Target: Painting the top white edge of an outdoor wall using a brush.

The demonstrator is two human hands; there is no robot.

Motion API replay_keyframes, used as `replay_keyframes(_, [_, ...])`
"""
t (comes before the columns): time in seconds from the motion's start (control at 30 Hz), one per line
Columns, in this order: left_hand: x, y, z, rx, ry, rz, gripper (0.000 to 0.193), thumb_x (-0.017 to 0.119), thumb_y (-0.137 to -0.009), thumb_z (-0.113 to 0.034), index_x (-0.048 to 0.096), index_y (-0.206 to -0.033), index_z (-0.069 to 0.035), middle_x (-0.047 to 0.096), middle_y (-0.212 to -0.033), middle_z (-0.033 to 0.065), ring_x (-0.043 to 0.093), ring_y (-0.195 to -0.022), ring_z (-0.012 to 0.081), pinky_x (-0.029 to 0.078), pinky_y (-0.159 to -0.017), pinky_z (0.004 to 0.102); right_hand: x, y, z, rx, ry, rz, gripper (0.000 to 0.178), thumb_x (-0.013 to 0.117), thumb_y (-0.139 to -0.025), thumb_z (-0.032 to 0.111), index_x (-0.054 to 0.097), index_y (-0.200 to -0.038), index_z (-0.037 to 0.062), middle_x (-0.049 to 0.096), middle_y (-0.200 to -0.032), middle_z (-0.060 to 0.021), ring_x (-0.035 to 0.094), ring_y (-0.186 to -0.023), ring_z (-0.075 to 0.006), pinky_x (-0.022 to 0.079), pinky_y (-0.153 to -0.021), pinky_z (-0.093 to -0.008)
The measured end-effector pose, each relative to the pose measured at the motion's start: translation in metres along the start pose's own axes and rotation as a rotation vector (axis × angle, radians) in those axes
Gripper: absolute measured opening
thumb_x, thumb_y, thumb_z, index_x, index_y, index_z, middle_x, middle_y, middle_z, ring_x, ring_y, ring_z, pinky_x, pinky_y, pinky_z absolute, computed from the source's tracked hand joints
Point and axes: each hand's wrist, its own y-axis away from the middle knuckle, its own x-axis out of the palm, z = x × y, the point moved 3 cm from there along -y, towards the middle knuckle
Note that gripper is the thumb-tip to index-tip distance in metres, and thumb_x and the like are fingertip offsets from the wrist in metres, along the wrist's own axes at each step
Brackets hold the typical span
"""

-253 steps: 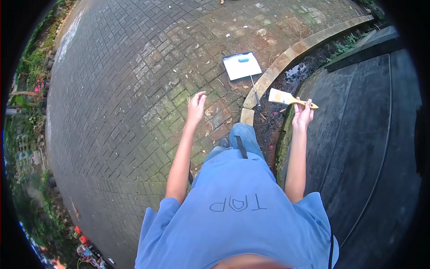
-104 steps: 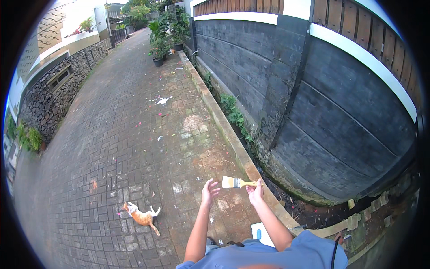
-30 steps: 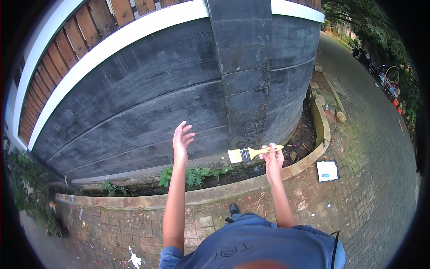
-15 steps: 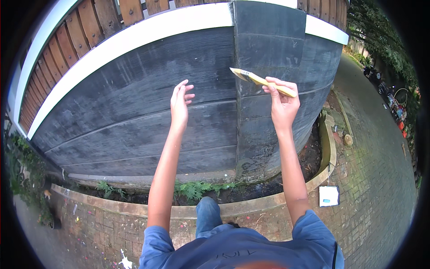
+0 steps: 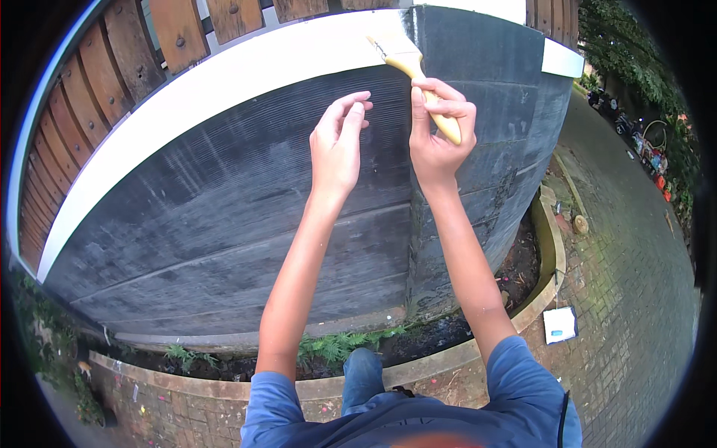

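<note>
My right hand (image 5: 444, 142) grips a flat paintbrush (image 5: 407, 66) by its yellow wooden handle. The bristles are pale and point up and to the left. They lie over the white band (image 5: 246, 71) that runs along the top of the dark grey wall (image 5: 224, 201), close to the wall's corner pillar; whether they touch it I cannot tell. My left hand (image 5: 337, 145) is raised in front of the ribbed dark panel, holding nothing, with loosely bent fingers. It hovers a little below the band and to the left of the brush.
Brown wooden slats (image 5: 134, 52) rise above the white band. A curbed planting strip with ferns (image 5: 340, 346) runs along the wall's foot, beside my knee. On the brick paving (image 5: 620, 299) at right lies a white tray (image 5: 560, 336) with a small blue item in it.
My right hand has raised the paintbrush up and left, from before the dark wall to the white band. My left hand has moved up and right. The view has shifted slightly.
</note>
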Motion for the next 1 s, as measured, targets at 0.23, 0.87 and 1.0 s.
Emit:
replay_keyframes(0.23, [-0.069, -0.032, 0.018, -0.060, 0.031, 0.017, 0.027, 0.049, -0.098, -0.019, 0.067, -0.107, 0.000, 0.067, -0.097, 0.0069, 0.058, -0.083, 0.0120, 0.047, -0.077, 0.0270, 0.019, 0.010, -0.010, 0.163, -0.041, -0.179, 0.025, 0.059, -0.088, -0.009, 0.039, -0.096, 0.0037, 0.062, -0.104, -0.0228, 0.066, -0.095, -0.0274, 0.056, -0.083, -0.0328])
replay_keyframes(0.87, [-0.103, -0.173, -0.061, 0.381, -0.686, 0.201, 0.035, 0.051, -0.095, -0.029, 0.067, -0.101, 0.002, 0.067, -0.101, 0.0144, 0.062, -0.094, 0.0292, 0.046, -0.084, 0.0358, 0.006, 0.023, -0.014, 0.356, 0.077, -0.215, 0.025, 0.061, -0.091, 0.001, 0.036, -0.095, 0.0058, 0.057, -0.111, -0.0212, 0.065, -0.096, -0.0307, 0.057, -0.086, -0.0372])
replay_keyframes(1.0, [-0.078, -0.192, -0.056, 0.437, -0.709, 0.278, 0.040, 0.052, -0.095, -0.033, 0.066, -0.095, 0.005, 0.067, -0.091, 0.0173, 0.063, -0.086, 0.0327, 0.048, -0.079, 0.0360, 0.012, 0.018, -0.026, 0.259, 0.012, -0.219, 0.027, 0.060, -0.090, -0.001, 0.035, -0.097, 0.0054, 0.057, -0.110, -0.0221, 0.065, -0.098, -0.0301, 0.058, -0.084, -0.0374])
